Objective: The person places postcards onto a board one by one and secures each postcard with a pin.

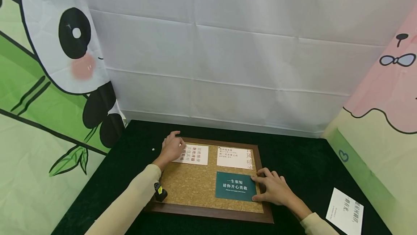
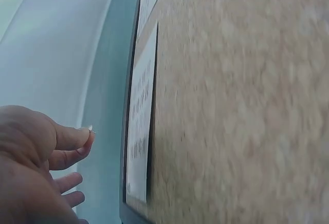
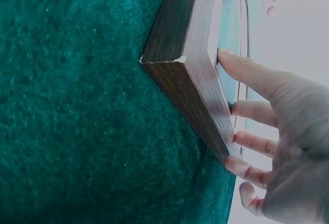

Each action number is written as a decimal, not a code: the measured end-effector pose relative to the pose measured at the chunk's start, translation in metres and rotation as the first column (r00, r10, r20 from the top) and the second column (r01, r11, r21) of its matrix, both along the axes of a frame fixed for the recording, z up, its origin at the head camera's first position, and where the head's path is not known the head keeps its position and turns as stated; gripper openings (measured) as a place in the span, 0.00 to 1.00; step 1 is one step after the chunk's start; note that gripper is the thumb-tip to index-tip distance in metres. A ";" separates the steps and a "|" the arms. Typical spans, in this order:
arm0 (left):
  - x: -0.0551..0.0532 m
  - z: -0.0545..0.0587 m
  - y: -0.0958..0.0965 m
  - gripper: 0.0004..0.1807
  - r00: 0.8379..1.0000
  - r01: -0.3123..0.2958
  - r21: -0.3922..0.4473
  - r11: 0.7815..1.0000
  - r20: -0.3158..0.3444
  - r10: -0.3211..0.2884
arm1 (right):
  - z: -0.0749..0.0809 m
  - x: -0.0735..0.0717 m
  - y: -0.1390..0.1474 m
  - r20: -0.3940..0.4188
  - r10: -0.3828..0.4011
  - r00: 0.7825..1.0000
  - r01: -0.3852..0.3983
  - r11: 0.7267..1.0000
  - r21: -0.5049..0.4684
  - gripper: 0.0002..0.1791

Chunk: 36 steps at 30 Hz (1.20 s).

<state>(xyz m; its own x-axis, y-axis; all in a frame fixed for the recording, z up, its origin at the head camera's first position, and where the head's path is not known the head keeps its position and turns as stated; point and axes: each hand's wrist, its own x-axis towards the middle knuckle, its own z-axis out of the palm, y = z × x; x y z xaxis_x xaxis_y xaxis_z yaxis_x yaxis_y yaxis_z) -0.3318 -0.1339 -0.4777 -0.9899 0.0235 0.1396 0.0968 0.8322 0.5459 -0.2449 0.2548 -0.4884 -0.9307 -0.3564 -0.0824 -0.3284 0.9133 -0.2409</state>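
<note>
A cork board [image 1: 189,186] in a brown wooden frame lies on the dark green cloth. My left hand [image 1: 172,147] is over its upper left corner, beside a white printed card [image 1: 198,155]. In the left wrist view, the thumb and forefinger pinch a small white pushpin [image 2: 91,129]; the other fingers are loosely bent. My right hand [image 1: 273,187] rests at the board's right side, thumb and forefinger on the right edge of a dark green card [image 1: 231,187]. In the right wrist view, its other fingers [image 3: 249,170] touch the wooden frame [image 3: 205,95].
A second white card [image 1: 234,158] lies at the board's upper right. Another white card [image 1: 346,211] lies on the cloth at the right. A tiny white object [image 1: 153,149] sits on the cloth left of the board. A white curtain [image 1: 228,64] hangs behind.
</note>
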 end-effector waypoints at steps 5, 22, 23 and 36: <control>0.004 0.001 0.014 0.11 0.999 0.045 -0.001 0.999 -0.015 -0.045 | 0.000 0.000 -0.001 0.006 -0.004 1.000 0.004 1.000 0.005 0.39; 0.016 0.005 0.064 0.11 0.974 0.224 -0.012 0.974 -0.021 -0.225 | 0.003 0.000 -0.001 0.015 -0.002 1.000 0.002 1.000 0.001 0.39; 0.017 0.005 0.067 0.11 0.972 0.236 -0.017 0.972 -0.023 -0.236 | 0.003 -0.001 -0.001 0.017 -0.004 1.000 0.003 1.000 0.006 0.39; 0.025 -0.006 0.095 0.12 0.956 0.293 -0.058 0.954 0.043 -0.291 | 0.003 0.001 -0.002 0.019 -0.008 1.000 0.008 1.000 -0.004 0.39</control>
<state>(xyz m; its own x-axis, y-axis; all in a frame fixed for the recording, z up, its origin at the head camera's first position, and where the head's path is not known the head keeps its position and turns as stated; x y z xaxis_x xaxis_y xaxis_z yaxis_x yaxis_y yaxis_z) -0.3064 -0.0393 -0.4832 -0.9427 0.3199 0.0949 0.3230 0.8034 0.5003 -0.2441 0.2530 -0.4853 -0.9316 -0.3498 -0.0986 -0.3168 0.9147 -0.2509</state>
